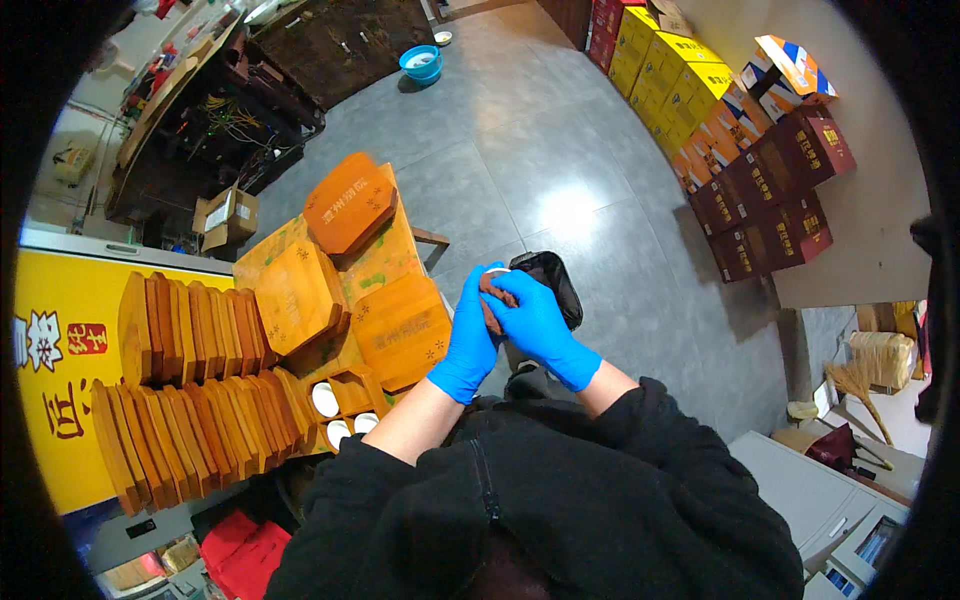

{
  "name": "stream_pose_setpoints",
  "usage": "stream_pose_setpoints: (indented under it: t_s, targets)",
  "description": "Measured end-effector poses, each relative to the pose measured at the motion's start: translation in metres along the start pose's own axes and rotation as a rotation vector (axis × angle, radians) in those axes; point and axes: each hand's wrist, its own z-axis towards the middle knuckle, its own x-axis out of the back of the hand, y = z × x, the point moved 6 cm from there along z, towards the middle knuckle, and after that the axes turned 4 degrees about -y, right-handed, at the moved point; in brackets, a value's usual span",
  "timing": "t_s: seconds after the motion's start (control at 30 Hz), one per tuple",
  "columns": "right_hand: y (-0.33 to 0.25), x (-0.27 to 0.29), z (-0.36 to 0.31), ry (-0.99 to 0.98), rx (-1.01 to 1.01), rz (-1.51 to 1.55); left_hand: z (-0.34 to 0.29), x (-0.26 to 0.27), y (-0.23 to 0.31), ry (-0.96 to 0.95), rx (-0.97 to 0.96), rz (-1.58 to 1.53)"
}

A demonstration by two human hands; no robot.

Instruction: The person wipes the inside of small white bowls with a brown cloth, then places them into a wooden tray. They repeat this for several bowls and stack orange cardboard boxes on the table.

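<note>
Both of my hands wear blue gloves and meet in front of my body. My left hand (470,345) is closed around a brown cloth (495,300) and a small white piece (496,270), whose edge shows at the top; it looks like a cup, but most of it is hidden. From the other side my right hand (537,325) closes over the same cloth, fingers bent across it. Left of my hands, a wooden tray (352,388) with compartments holds white cups (325,400). Beside it lies an octagonal wooden board (402,332) on a low wooden table (412,262).
More boards (298,300) and a reddish one (349,204) lie on the table. Upright rows of boards (200,425) stand at the left. A black bin (560,285) is just beyond my right hand. Stacked cartons (770,190) line the right wall; a blue basin (421,66) sits far off.
</note>
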Motion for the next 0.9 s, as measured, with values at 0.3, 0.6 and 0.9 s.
stream_pose_setpoints:
  t_s: [0.3, 0.6, 0.9]
  targets:
    - [0.066, -0.003, 0.001, -0.440, -0.052, -0.797, 0.049, 0.034, -0.031, 0.155, -0.041, 0.694]
    - [0.159, 0.013, 0.010, -0.393, 0.067, -1.093, 0.085, 0.066, -0.021, 0.442, -0.101, 1.265]
    - [0.166, 0.065, 0.012, 0.082, -0.299, -0.293, 0.071, 0.062, -0.023, 0.452, 0.125, 0.445]
